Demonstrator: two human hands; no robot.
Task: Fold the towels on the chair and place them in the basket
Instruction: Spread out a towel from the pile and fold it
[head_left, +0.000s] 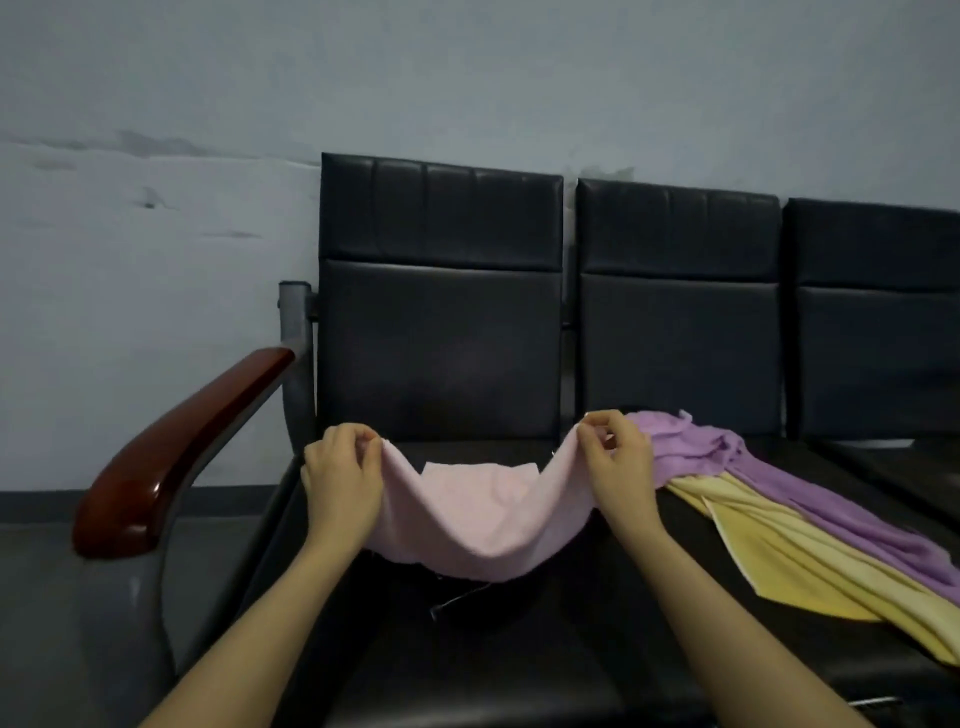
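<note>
1. A pink towel (483, 519) hangs in the air above the front of the leftmost seat of a row of black chairs (441, 332), sagging in a deep curve in the middle, with a far layer showing behind the near one as a pale edge
2. The left hand (340, 478) pinches the towel's upper left corner, thumb and fingers curled onto the cloth
3. The right hand (618, 457) pinches the upper right corner in the same way, fingers closed on the fabric; both forearms reach in from the bottom of the view
4. Just beside the right hand, a purple towel (727, 457) lies crumpled on the next seat and trails off toward the lower right
5. A yellow towel (800, 566) lies spread partly under the purple one, touching it, with one corner pointing toward the front of the seat
6. A red-brown wooden armrest (171, 457) on a grey metal frame stands at the left end of the row
7. A pale grey wall (156, 260) with scuff marks rises behind the chairs
</note>
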